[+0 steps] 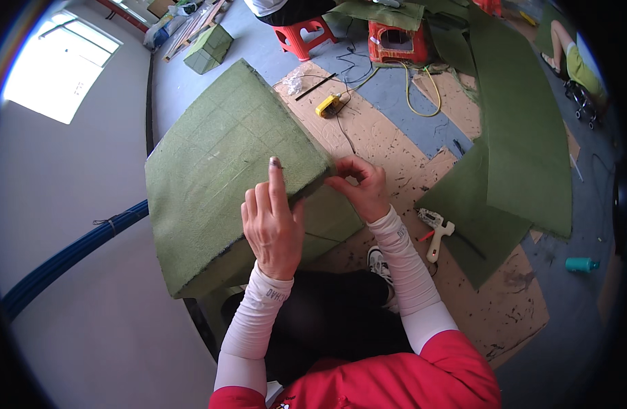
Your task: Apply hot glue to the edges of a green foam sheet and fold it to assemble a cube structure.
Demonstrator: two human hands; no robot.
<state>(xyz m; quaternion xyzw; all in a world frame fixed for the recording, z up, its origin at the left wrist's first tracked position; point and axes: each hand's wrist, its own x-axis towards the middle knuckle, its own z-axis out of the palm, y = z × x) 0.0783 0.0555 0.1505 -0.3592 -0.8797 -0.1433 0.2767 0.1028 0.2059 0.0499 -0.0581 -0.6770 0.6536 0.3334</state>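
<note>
In front of me stands a large box covered in green woven sheet (pixel 218 146), its top face tilted and its edges dark and frayed. My left hand (pixel 272 221) lies over the near edge of the top, its index finger stretched out and dark at the tip, the other fingers slightly bent. At the box's right corner my right hand (pixel 363 184) is closed in a pinch, thumb and index fingertips against the edge. Whatever may lie between those fingertips is too small to make out.
A white glue gun (pixel 436 232) lies on green sheets (pixel 525 136) at the right. Cardboard (pixel 388 129) covers part of the floor, with a yellow tool (pixel 328 105) and cords. Red stools (pixel 303 37) and a smaller green box (pixel 209 49) stand farther back; other people sit nearby.
</note>
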